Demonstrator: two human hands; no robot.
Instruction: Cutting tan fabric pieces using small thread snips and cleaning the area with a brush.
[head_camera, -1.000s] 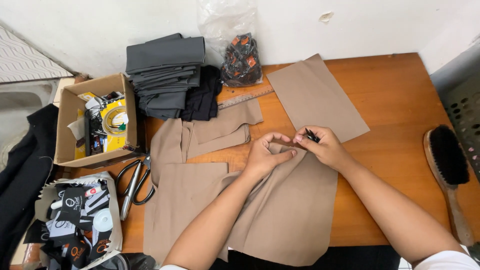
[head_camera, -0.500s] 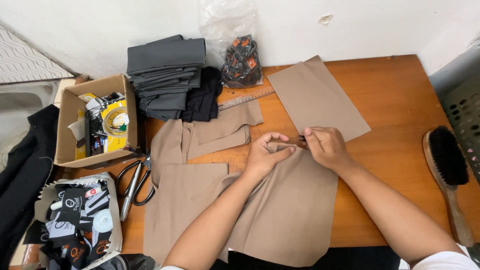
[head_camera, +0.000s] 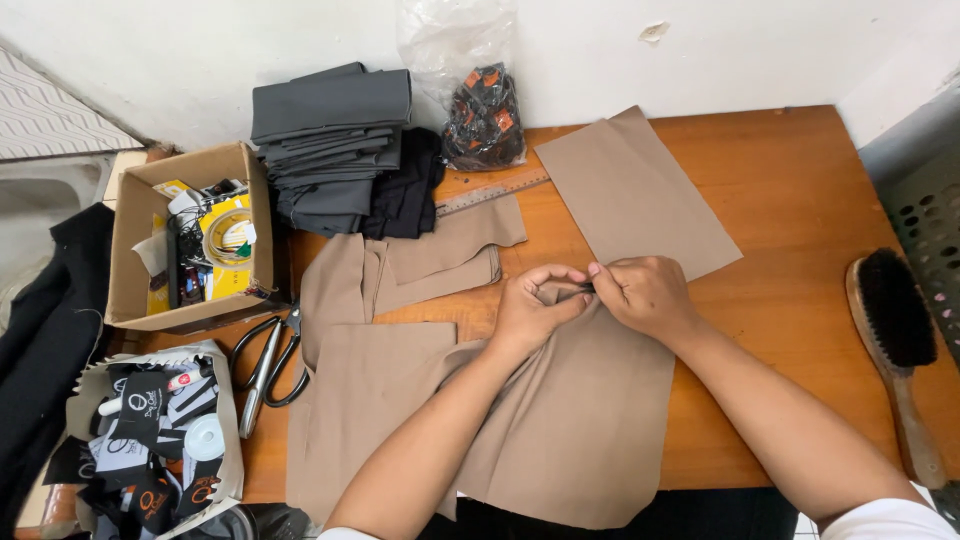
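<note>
Both my hands meet at the top edge of a large tan fabric piece (head_camera: 580, 420) lying on the wooden table (head_camera: 800, 220). My left hand (head_camera: 532, 308) pinches the folded fabric edge with thumb and fingers. My right hand (head_camera: 645, 292) is closed on the same edge right beside it, fingertips touching the left hand's; a small dark tool seen earlier is hidden inside the fist. More tan pieces lie around: a flat rectangle (head_camera: 635, 195) behind the hands and several overlapping ones (head_camera: 400, 270) to the left.
Black-handled scissors (head_camera: 268, 362) lie at the left. A cardboard box (head_camera: 190, 235) of supplies, a stack of grey folded cloth (head_camera: 330, 140), black cloth (head_camera: 405, 195), a ruler (head_camera: 492, 190) and a plastic bag (head_camera: 480, 110) stand at the back. A wooden brush (head_camera: 895, 345) lies at the right.
My right hand has closed over the small dark tool and moved in against the left hand; the fabric edge is now bunched between both hands.
</note>
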